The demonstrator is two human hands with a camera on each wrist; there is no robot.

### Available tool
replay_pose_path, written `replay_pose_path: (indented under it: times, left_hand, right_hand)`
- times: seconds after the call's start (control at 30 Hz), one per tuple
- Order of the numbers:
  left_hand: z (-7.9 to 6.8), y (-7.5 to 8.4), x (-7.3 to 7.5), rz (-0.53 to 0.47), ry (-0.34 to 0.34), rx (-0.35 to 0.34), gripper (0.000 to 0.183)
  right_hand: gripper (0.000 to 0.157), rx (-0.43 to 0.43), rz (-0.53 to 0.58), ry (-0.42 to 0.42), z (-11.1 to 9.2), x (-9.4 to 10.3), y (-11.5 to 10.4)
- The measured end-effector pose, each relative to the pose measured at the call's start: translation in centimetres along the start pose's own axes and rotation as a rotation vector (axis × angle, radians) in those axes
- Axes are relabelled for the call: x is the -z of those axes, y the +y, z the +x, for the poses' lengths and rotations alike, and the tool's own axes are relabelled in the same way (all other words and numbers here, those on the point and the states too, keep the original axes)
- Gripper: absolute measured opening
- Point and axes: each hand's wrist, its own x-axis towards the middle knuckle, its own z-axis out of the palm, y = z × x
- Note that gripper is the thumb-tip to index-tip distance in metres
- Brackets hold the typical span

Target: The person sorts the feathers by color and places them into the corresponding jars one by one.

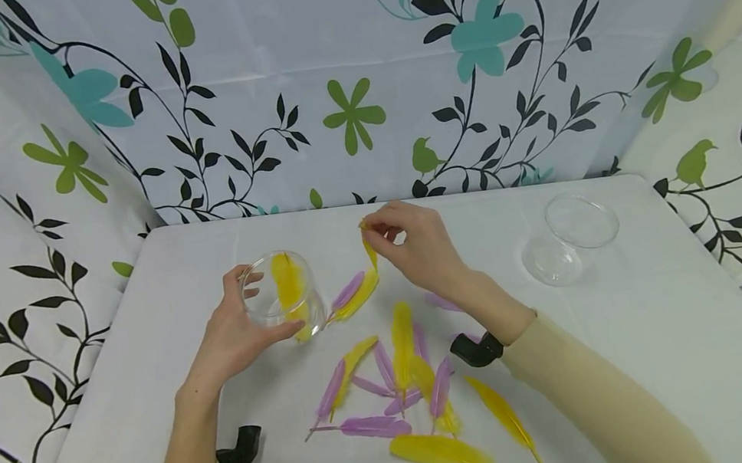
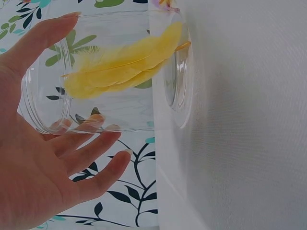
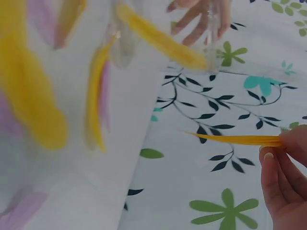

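Note:
A clear glass jar [image 1: 262, 306] is gripped by my left hand [image 1: 227, 338], thumb on one side and fingers round the other. Inside it stand yellow feathers [image 2: 122, 64], leaning against the wall. My right hand [image 1: 417, 245] pinches one yellow feather [image 3: 235, 139] between thumb and fingertips, above the table to the right of the jar. Below that hand, a purple feather [image 1: 347, 291] and a yellow feather [image 1: 360, 297] lie beside the jar. Several more lie nearer, among them a large yellow feather [image 1: 443, 456] and a purple feather [image 1: 374, 426].
A second clear glass jar [image 1: 555, 261] stands at the right rear of the white table [image 1: 665, 365]. One yellow feather [image 1: 505, 416] lies apart under the right forearm. A patterned curtain [image 1: 293, 48] hangs behind and at both sides.

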Motion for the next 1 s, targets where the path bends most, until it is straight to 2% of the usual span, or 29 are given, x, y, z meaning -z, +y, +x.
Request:
replay_pose_path:
  times: [0.23, 0.43, 0.63, 0.8, 1.0]
  left_hand:
    - [0.0, 0.1, -0.1, -0.011, -0.004, -0.002, 0.115]
    - [0.1, 0.1, -0.1, -0.02, -0.007, -0.007, 0.116]
    - [0.0, 0.1, 0.1, -0.02, -0.008, -0.008, 0.115]
    - [0.0, -0.1, 0.2, -0.017, -0.003, -0.027, 0.114]
    - [0.0, -0.3, 0.1, -0.027, 0.003, -0.041, 0.113]
  right_hand:
    - [0.009, 0.026, 0.079, 0.043, 2.7, -0.7, -2.3]
    - [0.011, 0.007, 0.026, -0.042, 4.0, -2.6, -3.8]
    - [0.012, -0.03, -0.046, -0.198, 3.9, -5.1, -4.5]
    - [0.018, -0.1, -0.087, -0.41, 3.4, -7.2, -4.7]
    - [0.02, -0.149, -0.168, -0.646, 3.0, -8.7, -4.8]
